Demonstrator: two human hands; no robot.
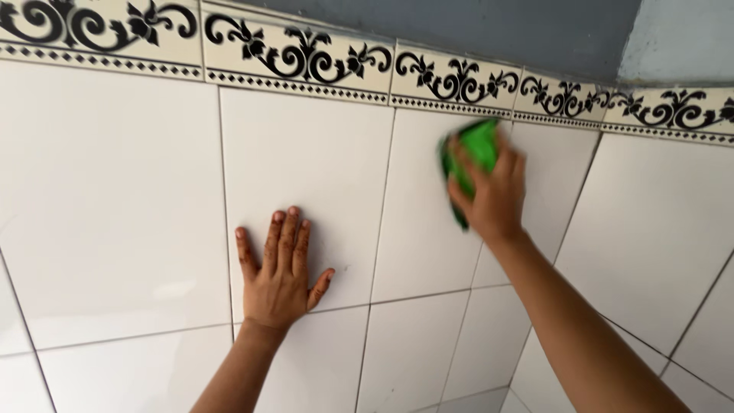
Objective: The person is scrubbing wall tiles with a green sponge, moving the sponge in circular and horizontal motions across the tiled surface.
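Two bare forearms rise from the lower edge of the view toward a tiled wall point(115, 206). The left hand point(279, 275) lies flat against a large white tile point(306, 153), palm to the surface, fingers straight and close together, thumb spread out to the side; it holds nothing. Its heel sits just above a horizontal grout line point(413, 297), and a vertical grout line runs just beside its little finger.

Higher and to the right, well apart from the left hand, the right hand point(489, 191) is closed over a green cloth point(470, 157). The cloth is soft and crumpled; it is pressed between palm and wall, and it shows above the knuckles and along the thumb side, with a narrow fold hanging below the thumb. Motion blur softens this hand and the cloth, so single fingers are hard to tell apart.

The tiles are glossy, smooth and rectangular, separated by thin grey joints. Directly above the cloth runs a border strip point(306, 57) of cream tiles with black scrollwork and a row of small black diamonds. Beyond that strip the wall is painted matt grey-blue point(474, 27). To the right of the right arm the tiling turns at a corner point(550, 260) onto a second wall, which limits room on that side; to the left of both hands the tiled surface continues wide and unbroken.
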